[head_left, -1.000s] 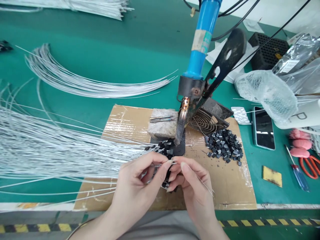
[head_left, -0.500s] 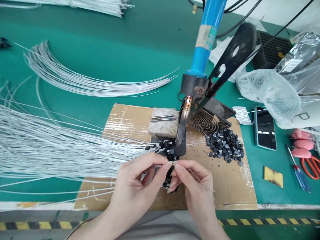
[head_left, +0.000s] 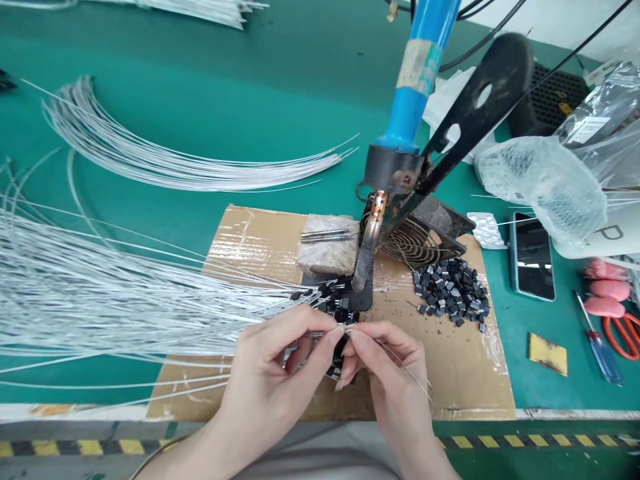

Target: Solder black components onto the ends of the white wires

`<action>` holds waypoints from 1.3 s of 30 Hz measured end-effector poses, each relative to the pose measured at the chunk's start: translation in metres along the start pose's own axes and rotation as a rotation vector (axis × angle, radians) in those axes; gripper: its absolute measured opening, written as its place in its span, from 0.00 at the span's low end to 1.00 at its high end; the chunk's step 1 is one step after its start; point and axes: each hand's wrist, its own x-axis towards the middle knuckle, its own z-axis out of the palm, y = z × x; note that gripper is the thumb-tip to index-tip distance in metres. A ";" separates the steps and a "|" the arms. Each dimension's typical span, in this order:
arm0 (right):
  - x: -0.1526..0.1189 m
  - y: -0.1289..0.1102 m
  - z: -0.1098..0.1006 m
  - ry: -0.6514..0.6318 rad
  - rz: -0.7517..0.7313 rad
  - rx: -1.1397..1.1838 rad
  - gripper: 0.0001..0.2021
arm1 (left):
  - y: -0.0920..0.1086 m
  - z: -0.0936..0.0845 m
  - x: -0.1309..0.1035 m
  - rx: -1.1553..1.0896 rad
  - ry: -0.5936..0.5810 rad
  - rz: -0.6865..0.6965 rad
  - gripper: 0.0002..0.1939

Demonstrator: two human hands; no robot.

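My left hand pinches the end of a white wire between thumb and forefinger, low in the middle of the head view. Close against its fingertips, my right hand pinches a thin wire that trails down to the right. The tiny spot where the fingertips meet is mostly covered. Behind and beneath the fingers lie black connectors on the ends of a big bundle of white wires. Just above stands a soldering iron with a blue handle, its tip pointing down.
Cardboard lies under the work. Around it are a white block, a fan, loose black pieces, a phone, a yellow sponge, a screwdriver and red-handled scissors. Another wire bundle curves behind.
The view has shifted slightly. Both hands keep nearly the same pinch, with the right fingertips a touch farther right.
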 end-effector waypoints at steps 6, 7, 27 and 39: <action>0.002 -0.007 -0.005 -0.036 0.081 -0.006 0.07 | 0.005 -0.001 0.004 0.062 0.003 0.050 0.10; 0.002 -0.010 -0.006 -0.041 0.097 -0.008 0.08 | 0.007 -0.001 0.005 0.072 -0.001 0.061 0.11; 0.004 -0.012 -0.008 -0.071 0.161 0.067 0.08 | 0.006 0.005 0.001 0.127 0.060 0.111 0.10; 0.005 -0.015 -0.012 -0.099 0.201 0.036 0.08 | 0.010 0.001 0.004 0.101 0.020 0.085 0.10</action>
